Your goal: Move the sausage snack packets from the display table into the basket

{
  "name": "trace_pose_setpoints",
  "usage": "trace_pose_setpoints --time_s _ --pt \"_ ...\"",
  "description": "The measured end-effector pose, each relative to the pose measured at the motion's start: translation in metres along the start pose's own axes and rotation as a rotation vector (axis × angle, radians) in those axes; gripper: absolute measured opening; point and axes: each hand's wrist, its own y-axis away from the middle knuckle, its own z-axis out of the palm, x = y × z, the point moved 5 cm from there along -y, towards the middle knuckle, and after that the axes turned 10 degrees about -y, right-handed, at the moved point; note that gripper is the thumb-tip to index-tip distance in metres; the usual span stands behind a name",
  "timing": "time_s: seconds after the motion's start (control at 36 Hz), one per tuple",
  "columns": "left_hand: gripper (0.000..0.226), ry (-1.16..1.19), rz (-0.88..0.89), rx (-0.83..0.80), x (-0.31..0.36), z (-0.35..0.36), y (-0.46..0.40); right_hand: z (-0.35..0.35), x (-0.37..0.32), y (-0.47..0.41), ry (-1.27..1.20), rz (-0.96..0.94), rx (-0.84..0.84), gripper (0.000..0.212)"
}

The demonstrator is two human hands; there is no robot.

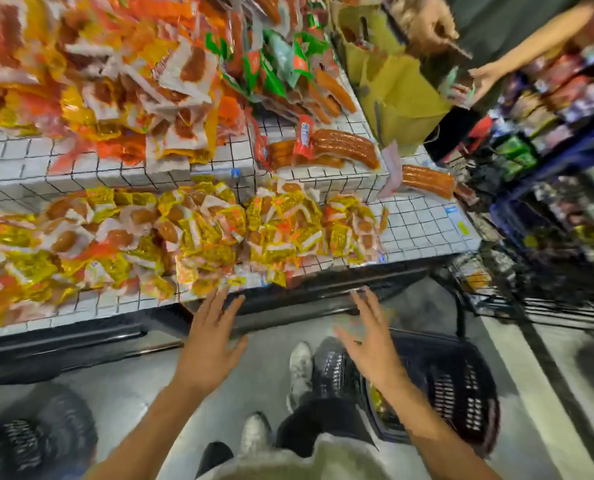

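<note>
Sausage snack packets (198,233) heaped on display table (423,226); left hand (212,341) and right hand (368,341), both spread and empty; basket (461,393) at 4 o'clock.

Both empty hands spread, left hand (209,344), right hand (371,344), below yellow sausage packets (219,233), dark basket (461,386) on floor

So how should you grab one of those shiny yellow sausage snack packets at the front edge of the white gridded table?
Probably pinch a yellow snack packet that sticks out at the near edge of the white gridded table, thumb on top and fingers underneath, coming from the front. The packets are flat and overlapping, so a loose edge is easiest to catch. The left hand is open and closest.
</note>
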Motion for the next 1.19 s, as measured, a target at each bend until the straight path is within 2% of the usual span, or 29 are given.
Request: trace_pose_setpoints --time_s 0.11,0.19,0.28,0.36,0.5,0.64,0.72,0.94,1.03,1.14,1.19 --pt "0.076 0.039 0.025 -0.161 0.007 0.032 0.042 0.016 0.015 0.059 0.029 0.061 -0.073 0.072" --pt "0.065 0.055 0.017 -0.241 0.009 0.055 0.062 0.027 0.031 0.099 0.012 0.135 -0.134 0.070" --pt "0.065 0.003 0.031 -0.323 0.021 0.077 0.076 0.026 0.054 0.133 0.018 0.241 -0.139 0.069" --pt "0.065 -0.041 0.088 -0.399 0.038 0.098 0.085 0.011 0.077 0.161 0.001 0.319 -0.103 0.068" --pt "0.064 -0.089 0.089 -0.570 0.076 0.138 0.090 -0.031 0.117 0.207 -0.057 0.475 -0.034 0.069" --pt "0.065 -0.144 0.186 -0.681 0.128 0.172 0.079 -0.079 0.167 0.245 -0.117 0.655 0.070 0.057" --pt "0.065 -0.176 0.246 -0.739 0.168 0.193 0.068 -0.108 0.198 0.260 -0.145 0.728 0.100 0.059" --pt "0.057 -0.204 0.131 -0.869 0.288 0.242 0.042 -0.168 0.273 0.283 -0.248 0.914 0.178 0.053" --pt "0.040 -0.199 0.089 -0.912 0.328 0.266 0.035 -0.176 0.294 0.282 -0.277 0.949 0.108 0.052" --pt "0.050 -0.120 0.032 -0.949 0.358 0.305 0.028 -0.183 0.322 0.268 -0.312 0.960 0.020 0.054" --pt "0.044 -0.117 0.044 -0.973 0.361 0.331 0.026 -0.180 0.341 0.256 -0.308 0.976 -0.016 0.056"
